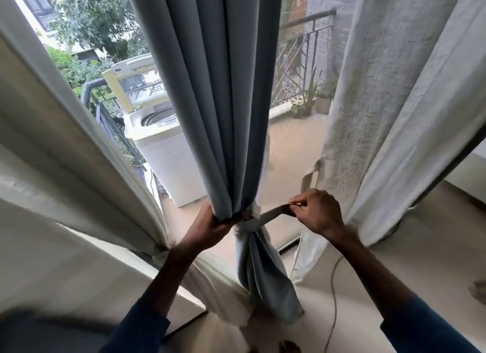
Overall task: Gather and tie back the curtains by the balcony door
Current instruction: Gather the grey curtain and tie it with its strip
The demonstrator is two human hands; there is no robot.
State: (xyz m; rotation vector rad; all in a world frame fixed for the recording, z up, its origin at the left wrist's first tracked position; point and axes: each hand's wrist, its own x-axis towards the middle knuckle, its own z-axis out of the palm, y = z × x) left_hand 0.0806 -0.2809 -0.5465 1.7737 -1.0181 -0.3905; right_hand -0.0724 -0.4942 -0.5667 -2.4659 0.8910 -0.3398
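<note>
A grey-blue curtain (218, 89) hangs bunched in the middle of the balcony door. My left hand (210, 227) grips the gathered folds from the left at waist height. A pale tie-back strip (271, 216) wraps round the bunch, and my right hand (317, 212) pinches its free end and holds it taut to the right. Below the tie the curtain's tail (265, 279) hangs loose. A cream curtain (60, 147) hangs at the left and a white linen one (394, 102) at the right, with its own loose strip (309, 177) dangling.
Outside on the balcony stand a washing machine (163, 147) with its lid up, a metal railing (302, 63) and potted plants (305, 102). A thin cable (334, 300) runs across the floor at the lower right. A mesh screen covers the opening on the right.
</note>
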